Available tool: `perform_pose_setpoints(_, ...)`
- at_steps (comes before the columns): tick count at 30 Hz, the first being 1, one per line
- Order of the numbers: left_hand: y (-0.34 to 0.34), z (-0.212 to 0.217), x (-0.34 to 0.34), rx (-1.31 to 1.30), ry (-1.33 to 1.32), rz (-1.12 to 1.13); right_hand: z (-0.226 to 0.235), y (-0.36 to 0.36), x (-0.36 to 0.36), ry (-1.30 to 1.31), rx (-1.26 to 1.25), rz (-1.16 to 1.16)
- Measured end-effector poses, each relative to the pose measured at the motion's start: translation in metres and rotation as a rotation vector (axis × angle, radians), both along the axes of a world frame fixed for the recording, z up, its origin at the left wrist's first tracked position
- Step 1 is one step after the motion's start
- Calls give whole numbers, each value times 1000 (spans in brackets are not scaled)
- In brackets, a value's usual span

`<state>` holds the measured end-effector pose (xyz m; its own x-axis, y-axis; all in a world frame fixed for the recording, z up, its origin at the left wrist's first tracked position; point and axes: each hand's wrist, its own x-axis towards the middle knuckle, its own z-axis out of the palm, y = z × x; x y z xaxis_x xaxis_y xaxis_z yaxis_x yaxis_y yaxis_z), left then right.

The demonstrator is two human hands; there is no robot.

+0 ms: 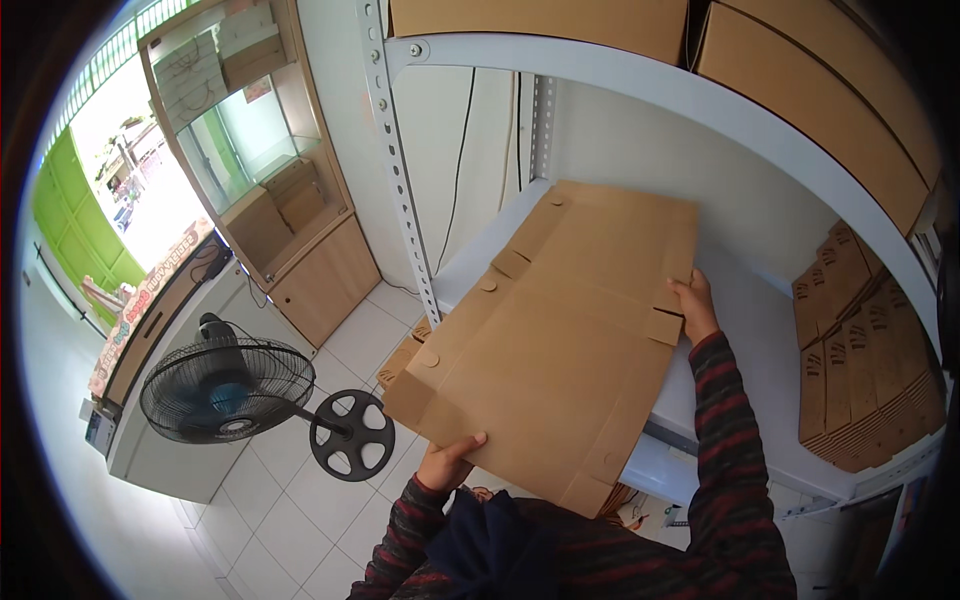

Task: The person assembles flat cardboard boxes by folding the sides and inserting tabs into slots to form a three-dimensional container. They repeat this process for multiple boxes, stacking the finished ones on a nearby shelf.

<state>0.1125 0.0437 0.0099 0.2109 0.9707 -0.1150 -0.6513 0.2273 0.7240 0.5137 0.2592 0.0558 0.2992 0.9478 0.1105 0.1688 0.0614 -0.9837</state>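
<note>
A large flat brown cardboard box blank (545,345), creased and with cut flaps and round tabs, is tilted in front of me over a grey shelf (745,350). At its near left edge, my left hand (447,463) grips it with the thumb on top. My right hand (696,303) holds the right edge, close to a cut flap, also with the thumb on top. The fingers of both hands are partly hidden under the cardboard. The blank covers much of the shelf surface.
Flattened cardboard pieces (860,370) are stacked at the shelf's right. Above, the rack's upper beam (640,65) carries cardboard boxes (540,25). A perforated metal post (400,180) stands left of the blank. A black fan (230,390) and a glass-fronted cabinet (260,170) are further left.
</note>
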Motion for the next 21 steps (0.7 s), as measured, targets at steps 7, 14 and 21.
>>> perform_pose_setpoints(7, 29, 9, 8, -7, 45, -9, 46, 3, -13, -10, 350, -72)
perform_pose_setpoints(14, 78, 7, 27, -67, 98, 45, 37, 54, -17, -455, 610, -342)
perform_pose_setpoints(21, 76, 13, 18, 25, 438, 11, -8, 81, 7, -512, 468, -375)
